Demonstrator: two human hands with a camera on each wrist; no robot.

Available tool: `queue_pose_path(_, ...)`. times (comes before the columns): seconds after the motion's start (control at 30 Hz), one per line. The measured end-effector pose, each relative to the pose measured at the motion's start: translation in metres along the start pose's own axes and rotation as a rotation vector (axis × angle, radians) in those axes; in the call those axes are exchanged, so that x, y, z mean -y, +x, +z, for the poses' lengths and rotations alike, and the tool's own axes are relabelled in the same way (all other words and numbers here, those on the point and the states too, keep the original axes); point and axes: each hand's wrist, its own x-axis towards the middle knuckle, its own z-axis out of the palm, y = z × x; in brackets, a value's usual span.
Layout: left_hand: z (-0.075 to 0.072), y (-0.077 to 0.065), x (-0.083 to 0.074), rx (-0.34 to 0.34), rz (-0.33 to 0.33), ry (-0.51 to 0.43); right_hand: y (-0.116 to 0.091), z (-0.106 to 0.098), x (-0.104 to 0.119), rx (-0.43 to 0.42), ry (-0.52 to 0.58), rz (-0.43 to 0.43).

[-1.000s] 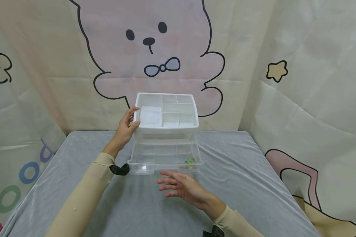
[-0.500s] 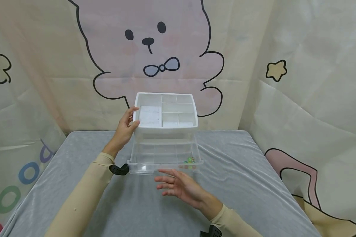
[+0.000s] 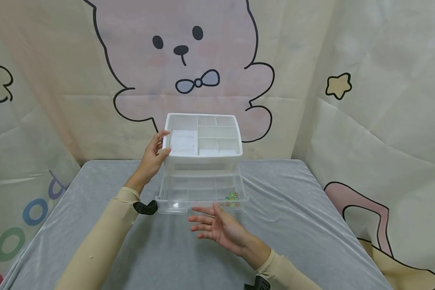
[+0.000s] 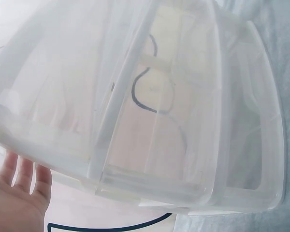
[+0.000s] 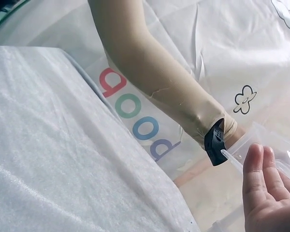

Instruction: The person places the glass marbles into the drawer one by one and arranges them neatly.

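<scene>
A white plastic drawer organizer with a compartmented top tray stands towards the back of the table in the head view. Its clear lower drawer is pulled out towards me. Several small green and orange beads lie in that drawer's right front part. My left hand holds the organizer by its upper left side, thumb at the front corner and fingers on the side. In front of the drawer, my right hand is held with fingers spread and nothing in it; whether it touches the drawer front I cannot tell.
A grey cloth covers the table. Printed fabric walls stand behind it and at both sides. A black band sits on my left wrist, near the drawer's left front corner.
My right hand has shifted slightly left and up, and its thumb has lifted away from the fingers. The left hand, organizer and drawer stay where they were.
</scene>
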Motion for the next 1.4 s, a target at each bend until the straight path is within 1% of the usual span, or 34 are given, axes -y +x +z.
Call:
queue_pose_path(0.4, 0.000, 0.000, -0.001, 0.011, 0.016, -0.022, 0.002, 0.000, 0.004, -0.023, 0.005, 0.000)
queue_pose_path(1.1, 0.001, -0.002, -0.003, 0.007, -0.005, -0.019, 0.008, -0.007, 0.010, -0.031, -0.020, -0.006)
queue_pose_path(1.4, 0.001, -0.002, -0.002, 0.005, 0.008, -0.019, 0.012, -0.010, 0.013, -0.034, -0.023, -0.010)
